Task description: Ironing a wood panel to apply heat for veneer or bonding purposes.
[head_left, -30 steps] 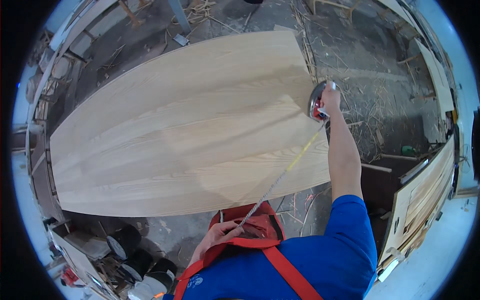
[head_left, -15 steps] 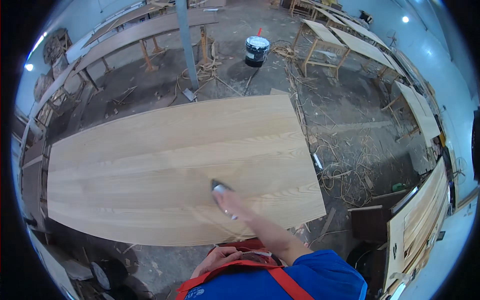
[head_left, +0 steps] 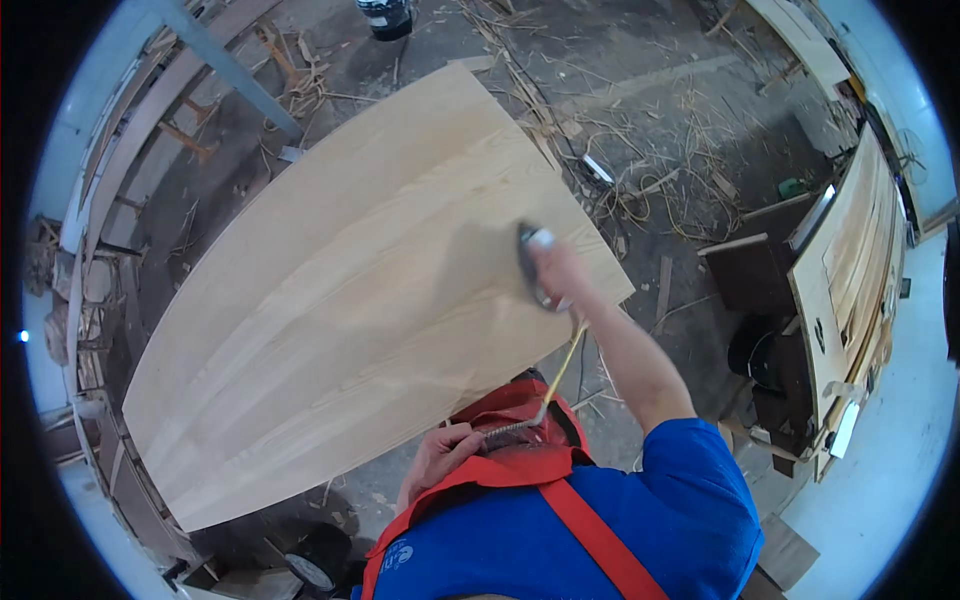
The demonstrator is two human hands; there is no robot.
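Note:
A large pale wooden board lies flat in front of me over a littered workshop floor. My right hand reaches out over the board's right side, gripping a tape measure case. Its yellow tape runs back toward me. My left hand is close to my chest, pinching the tape's free end just off the board's near edge.
Wood scraps and offcuts litter the floor beyond the board. A stack of panels leans at the right. A dark bucket stands at the far edge. Timber racks line the left side.
My right hand with the tape case has pulled back from the board's far right edge toward me and the tape is much shorter. My head view has swung.

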